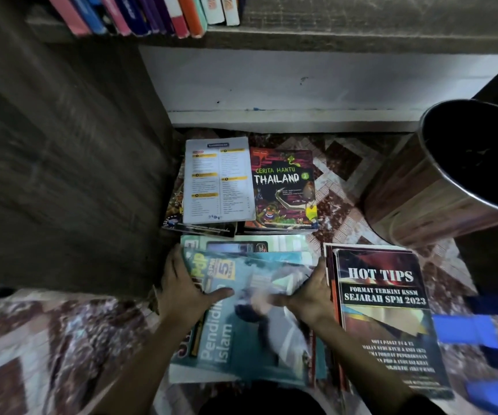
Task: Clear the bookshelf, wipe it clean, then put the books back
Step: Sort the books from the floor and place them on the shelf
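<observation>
Left hand: my left hand (188,283) grips the teal stack (241,339) at its 9 o'clock edge, thumb over the cover.
Right hand: my right hand (310,295) clamps the 3 o'clock edge, so the loose books can't slide apart.
Stack: on the floor, at 6 o'clock from the bookshelf (62,175).
Neighbours: Thailand book (283,190) at 12, Hot Tips book (385,310) at 3 — piled close by for reshelving, I judge.

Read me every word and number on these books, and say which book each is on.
"CERITA HANTU THAILAND 1": dark cartoon book.
"HOT TIPS FORMAT TERKINI KSSM SEJARAH SPM 2023": black book, right; lower lines blurred.
"Pendidi… Islam", "SPM", "5": teal book.
Too small or blurred: white contents page, shelf spines.
</observation>
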